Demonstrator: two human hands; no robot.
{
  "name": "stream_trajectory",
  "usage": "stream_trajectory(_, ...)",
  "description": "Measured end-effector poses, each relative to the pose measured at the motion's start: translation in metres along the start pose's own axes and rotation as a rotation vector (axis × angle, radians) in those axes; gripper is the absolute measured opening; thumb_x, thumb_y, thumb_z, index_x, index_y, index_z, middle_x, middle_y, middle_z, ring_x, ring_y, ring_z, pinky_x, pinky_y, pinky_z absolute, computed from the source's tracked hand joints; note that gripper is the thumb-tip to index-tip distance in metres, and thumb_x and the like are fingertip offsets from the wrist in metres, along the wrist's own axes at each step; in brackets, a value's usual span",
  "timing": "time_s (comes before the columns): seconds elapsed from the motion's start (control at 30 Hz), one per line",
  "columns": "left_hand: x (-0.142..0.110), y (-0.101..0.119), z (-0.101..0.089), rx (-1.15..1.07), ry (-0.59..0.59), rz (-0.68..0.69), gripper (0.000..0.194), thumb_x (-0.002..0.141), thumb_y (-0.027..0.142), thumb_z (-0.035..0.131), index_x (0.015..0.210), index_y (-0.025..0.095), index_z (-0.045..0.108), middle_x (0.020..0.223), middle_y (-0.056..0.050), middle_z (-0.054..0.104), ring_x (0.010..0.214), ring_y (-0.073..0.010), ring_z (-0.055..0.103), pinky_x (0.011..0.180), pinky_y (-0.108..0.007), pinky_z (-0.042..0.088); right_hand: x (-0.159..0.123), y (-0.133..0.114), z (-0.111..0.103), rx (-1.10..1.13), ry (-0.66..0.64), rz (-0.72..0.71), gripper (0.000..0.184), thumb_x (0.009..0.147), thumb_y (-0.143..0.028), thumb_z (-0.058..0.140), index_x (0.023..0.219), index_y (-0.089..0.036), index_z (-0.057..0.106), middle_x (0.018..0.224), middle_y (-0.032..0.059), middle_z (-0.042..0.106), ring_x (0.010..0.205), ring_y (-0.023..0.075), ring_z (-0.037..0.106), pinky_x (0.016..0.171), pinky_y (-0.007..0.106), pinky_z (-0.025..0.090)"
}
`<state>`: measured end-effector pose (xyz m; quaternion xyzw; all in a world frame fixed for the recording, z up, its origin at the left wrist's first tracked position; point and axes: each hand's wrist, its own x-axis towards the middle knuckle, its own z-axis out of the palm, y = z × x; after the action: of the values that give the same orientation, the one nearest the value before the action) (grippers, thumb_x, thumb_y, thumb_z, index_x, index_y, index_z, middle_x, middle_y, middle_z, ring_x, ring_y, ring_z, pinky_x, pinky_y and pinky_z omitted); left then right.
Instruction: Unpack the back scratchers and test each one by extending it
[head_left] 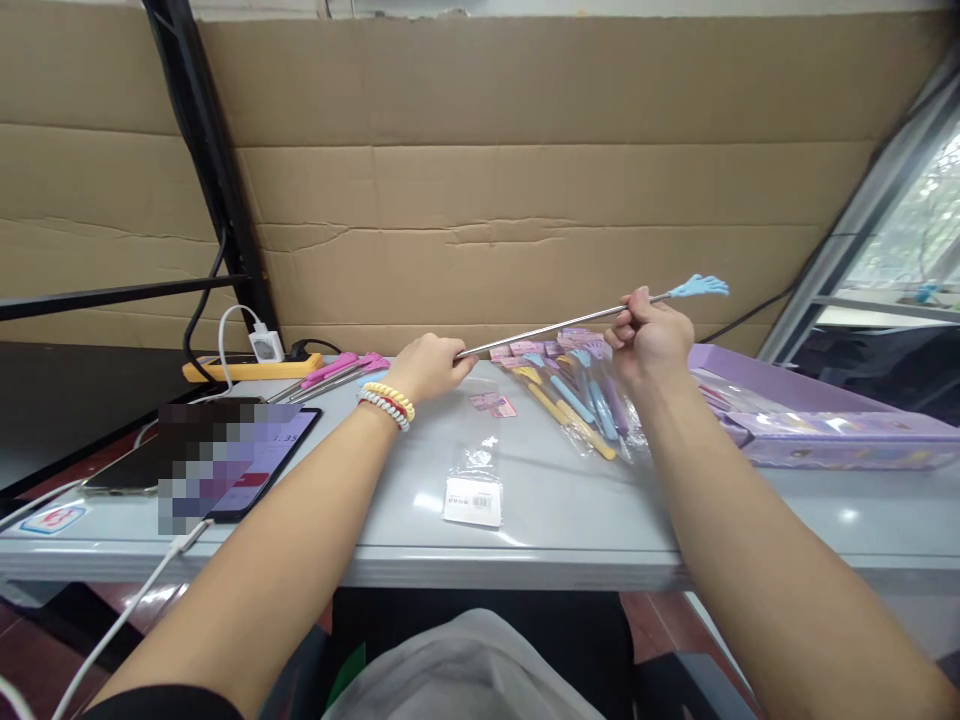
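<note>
Both my hands hold one extended telescopic back scratcher (551, 327) above the grey table (585, 540). My left hand (429, 367), with bead bracelets at the wrist, is closed on its handle end. My right hand (651, 335) pinches the metal rod near the light blue hand-shaped head (699, 287), which sticks out to the right. Below the rod lies a heap of bagged scratchers (574, 400) with blue, yellow and purple handles. An empty clear bag with a white label (474, 490) lies flat in front of me.
Pink scratchers (341, 370) lie at the back left beside a yellow power strip (247, 368) with a white charger. A phone and a tablet (225, 460) rest at the left. A purple box (810, 425) stands at the right. Cardboard lines the wall behind.
</note>
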<state>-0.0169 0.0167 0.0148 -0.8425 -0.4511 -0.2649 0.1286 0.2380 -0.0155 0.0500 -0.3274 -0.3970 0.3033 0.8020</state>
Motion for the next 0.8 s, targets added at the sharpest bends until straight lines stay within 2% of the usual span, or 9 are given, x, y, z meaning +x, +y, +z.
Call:
stream_trajectory(0.17, -0.003, -0.018, -0.006, 0.074, -0.034, -0.072, 0.033, 0.08, 0.042, 0.042, 0.063, 0.02, 0.061, 0.068, -0.007, 0.065, 0.064, -0.0198, 0.058, 0.055, -0.029, 0.033, 0.004, -0.015, -0.014, 0.121, 0.276, 0.028, 0.028, 0.089, -0.011, 0.043, 0.061, -0.015, 0.043, 0.042, -0.0079, 0.033, 0.032, 0.0009, 0.025, 0.035, 0.016, 0.02)
stream_trajectory(0.27, -0.009, -0.032, -0.009, 0.13, -0.026, -0.122, 0.032, 0.079, 0.04, 0.043, 0.062, 0.021, 0.062, 0.068, -0.008, 0.065, 0.066, -0.0213, 0.058, 0.055, -0.03, 0.033, 0.007, -0.019, -0.024, 0.154, 0.234, 0.026, 0.031, 0.091, -0.014, 0.04, 0.061, -0.015, 0.046, 0.042, -0.0066, 0.035, 0.033, 0.0013, 0.026, 0.036, 0.017, 0.021)
stream_trajectory(0.37, -0.012, -0.035, -0.008, 0.143, -0.029, -0.155, 0.034, 0.079, 0.043, 0.041, 0.064, 0.021, 0.063, 0.069, -0.008, 0.065, 0.068, -0.0227, 0.059, 0.055, -0.031, 0.034, 0.01, -0.016, -0.027, 0.149, 0.192, -0.022, 0.03, 0.091, -0.017, 0.042, 0.061, -0.014, 0.047, 0.042, -0.0062, 0.036, 0.034, 0.0018, 0.027, 0.036, 0.017, 0.022)
stream_trajectory(0.57, -0.005, -0.029, 0.0, 0.162, -0.032, -0.152, 0.03, 0.078, 0.038, 0.042, 0.066, 0.022, 0.063, 0.07, -0.008, 0.066, 0.069, -0.0233, 0.059, 0.055, -0.03, 0.034, 0.014, -0.016, -0.029, 0.175, 0.323, -0.055, 0.029, 0.088, -0.013, 0.045, 0.059, -0.014, 0.047, 0.039, -0.0062, 0.036, 0.034, 0.0025, 0.026, 0.035, 0.018, 0.02)
stream_trajectory(0.8, -0.004, -0.038, 0.002, 0.179, -0.049, -0.177, 0.026, 0.075, 0.033, 0.043, 0.066, 0.023, 0.065, 0.071, -0.008, 0.066, 0.073, -0.0234, 0.06, 0.059, -0.03, 0.038, 0.013, -0.021, -0.029, 0.194, 0.407, -0.047, 0.029, 0.087, -0.011, 0.045, 0.058, -0.014, 0.047, 0.04, -0.0062, 0.036, 0.035, 0.0028, 0.029, 0.035, 0.018, 0.022)
